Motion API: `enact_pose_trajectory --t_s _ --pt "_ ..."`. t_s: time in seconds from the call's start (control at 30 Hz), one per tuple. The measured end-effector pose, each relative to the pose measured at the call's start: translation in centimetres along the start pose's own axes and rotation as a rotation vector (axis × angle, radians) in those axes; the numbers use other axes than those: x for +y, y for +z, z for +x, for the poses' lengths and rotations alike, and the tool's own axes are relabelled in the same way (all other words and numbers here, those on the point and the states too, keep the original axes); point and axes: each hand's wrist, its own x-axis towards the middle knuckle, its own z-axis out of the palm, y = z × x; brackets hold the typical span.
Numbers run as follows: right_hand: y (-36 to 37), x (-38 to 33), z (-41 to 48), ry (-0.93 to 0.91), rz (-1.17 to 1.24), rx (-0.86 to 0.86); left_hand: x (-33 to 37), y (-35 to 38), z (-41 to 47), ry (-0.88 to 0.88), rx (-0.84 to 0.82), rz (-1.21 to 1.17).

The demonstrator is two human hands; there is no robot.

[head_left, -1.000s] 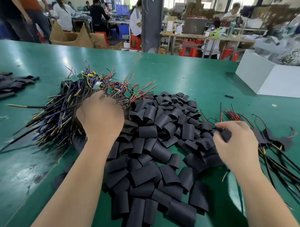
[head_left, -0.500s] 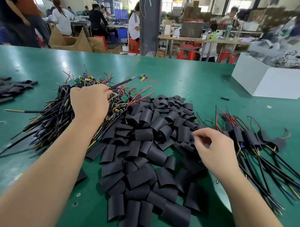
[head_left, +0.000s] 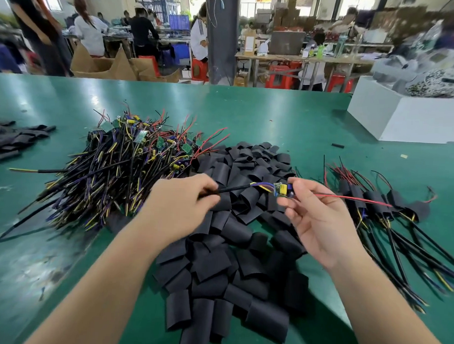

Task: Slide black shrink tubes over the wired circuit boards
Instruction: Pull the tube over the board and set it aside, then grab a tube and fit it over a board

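A white box (head_left: 428, 122) sits on the green table (head_left: 274, 117).

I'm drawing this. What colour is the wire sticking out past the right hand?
Red wire, head view.

We see one small green wired circuit board (head_left: 280, 187) held nearly level above the central heap of flattened black shrink tubes (head_left: 217, 269), bare wired boards (head_left: 123, 165) piled left, sleeved ones (head_left: 376, 202) lying right.

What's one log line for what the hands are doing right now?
left hand: grips black cable | right hand: pinches circuit board | board: bare, above shrink tube pile
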Motion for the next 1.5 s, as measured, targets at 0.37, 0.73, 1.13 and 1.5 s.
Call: enact_pose_trajectory --t_s 0.37,0.73,1.13,1.5 --pt "0.4 1.0 0.0 0.216 0.058 0.045 2.8 5.8 -0.1 0.482 0.44 -0.042" --pt "1.1 1.5 -0.2 0.314 0.088 0.028 1.4 5.6 -0.9 0.454 0.442 -0.275" --pt "0.6 3.2 -0.3 -0.019 -0.687 -0.214 -0.9 4.8 -0.1 -0.074 -0.085 -0.759" --pt "1.5 5.3 -0.1 -0.464 -1.673 -0.434 -0.8 4.9 -0.1 -0.021 0.24 -0.601"
